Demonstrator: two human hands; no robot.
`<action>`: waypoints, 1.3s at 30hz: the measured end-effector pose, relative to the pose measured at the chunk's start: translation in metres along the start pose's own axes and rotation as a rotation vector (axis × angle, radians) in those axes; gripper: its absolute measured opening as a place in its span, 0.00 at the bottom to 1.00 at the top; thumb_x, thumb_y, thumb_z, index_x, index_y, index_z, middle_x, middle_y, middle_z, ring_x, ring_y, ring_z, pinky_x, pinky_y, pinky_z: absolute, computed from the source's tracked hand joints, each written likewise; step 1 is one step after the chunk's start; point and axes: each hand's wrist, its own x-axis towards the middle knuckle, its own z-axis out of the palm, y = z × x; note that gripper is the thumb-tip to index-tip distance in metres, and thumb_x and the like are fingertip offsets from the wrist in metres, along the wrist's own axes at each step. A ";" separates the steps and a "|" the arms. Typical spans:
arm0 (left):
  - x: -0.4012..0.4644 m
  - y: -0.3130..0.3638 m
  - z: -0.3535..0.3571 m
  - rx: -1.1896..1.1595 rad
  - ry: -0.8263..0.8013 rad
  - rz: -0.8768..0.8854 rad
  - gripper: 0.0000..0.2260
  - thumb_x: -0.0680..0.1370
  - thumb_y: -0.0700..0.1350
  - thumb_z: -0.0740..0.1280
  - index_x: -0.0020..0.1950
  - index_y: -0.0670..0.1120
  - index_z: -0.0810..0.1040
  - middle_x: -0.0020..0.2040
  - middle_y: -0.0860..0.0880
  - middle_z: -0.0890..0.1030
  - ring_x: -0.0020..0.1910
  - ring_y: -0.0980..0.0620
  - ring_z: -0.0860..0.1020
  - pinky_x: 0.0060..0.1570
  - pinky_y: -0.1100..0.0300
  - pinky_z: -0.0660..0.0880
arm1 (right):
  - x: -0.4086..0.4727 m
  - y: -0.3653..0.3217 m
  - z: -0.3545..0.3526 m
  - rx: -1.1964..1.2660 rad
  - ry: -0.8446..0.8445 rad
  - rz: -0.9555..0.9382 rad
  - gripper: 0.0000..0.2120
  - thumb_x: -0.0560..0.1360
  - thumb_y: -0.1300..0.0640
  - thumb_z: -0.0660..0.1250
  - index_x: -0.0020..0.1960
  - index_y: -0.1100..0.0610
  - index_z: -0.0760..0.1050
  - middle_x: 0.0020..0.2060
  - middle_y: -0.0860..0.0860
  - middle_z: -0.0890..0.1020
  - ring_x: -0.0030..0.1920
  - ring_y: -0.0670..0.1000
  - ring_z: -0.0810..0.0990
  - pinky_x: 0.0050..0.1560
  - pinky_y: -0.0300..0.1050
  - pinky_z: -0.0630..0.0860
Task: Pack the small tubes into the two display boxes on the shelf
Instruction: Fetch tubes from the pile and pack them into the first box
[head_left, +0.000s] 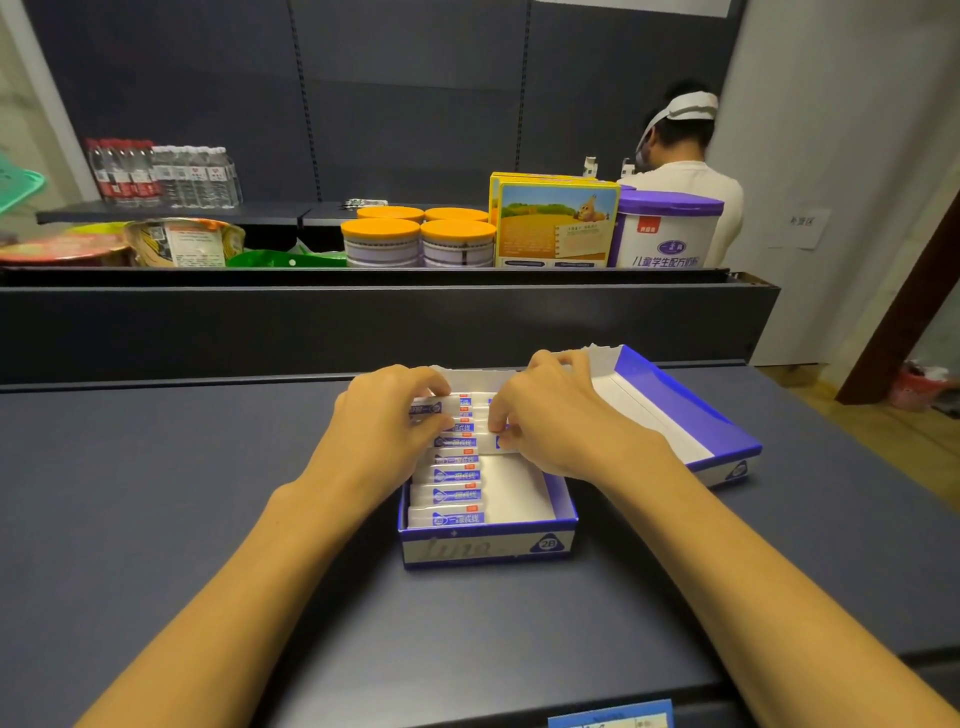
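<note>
A blue and white display box (488, 545) marked 2B stands on the dark shelf in front of me. Several small white and blue tubes (452, 493) lie stacked in a row along its left side; the right side shows bare white floor. My left hand (384, 421) pinches the left ends of the far tubes. My right hand (550, 415) pinches the right end of a tube in the middle of the row. A second display box (685, 410) lies behind and to the right, tilted, with nothing visible inside it.
The dark shelf surface (182, 493) stretches left and right of the boxes. A raised back ledge (363, 322) runs behind. Beyond it stand orange-lidded cans (415, 239), a yellow carton (556, 223), a purple-lidded tin (667, 228), water bottles (161, 174), and a person (685, 161).
</note>
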 end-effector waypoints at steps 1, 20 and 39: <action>0.000 0.000 0.000 0.001 0.001 0.001 0.13 0.74 0.49 0.70 0.58 0.49 0.79 0.58 0.49 0.80 0.54 0.51 0.78 0.53 0.59 0.74 | -0.001 0.001 0.001 0.010 0.005 0.003 0.12 0.77 0.51 0.66 0.60 0.50 0.78 0.60 0.50 0.76 0.65 0.52 0.64 0.67 0.51 0.56; -0.001 0.002 -0.008 0.011 0.089 0.204 0.15 0.74 0.51 0.70 0.59 0.48 0.78 0.53 0.49 0.83 0.50 0.49 0.78 0.48 0.54 0.76 | -0.002 0.005 -0.022 0.421 0.292 0.029 0.12 0.76 0.46 0.66 0.57 0.48 0.78 0.52 0.45 0.82 0.56 0.47 0.76 0.63 0.51 0.65; 0.001 0.025 -0.014 -0.363 0.102 0.118 0.10 0.74 0.50 0.70 0.53 0.49 0.77 0.42 0.52 0.81 0.40 0.57 0.81 0.40 0.67 0.78 | -0.016 -0.008 -0.025 0.481 0.272 -0.010 0.10 0.74 0.44 0.68 0.51 0.49 0.79 0.48 0.45 0.83 0.50 0.47 0.77 0.62 0.51 0.66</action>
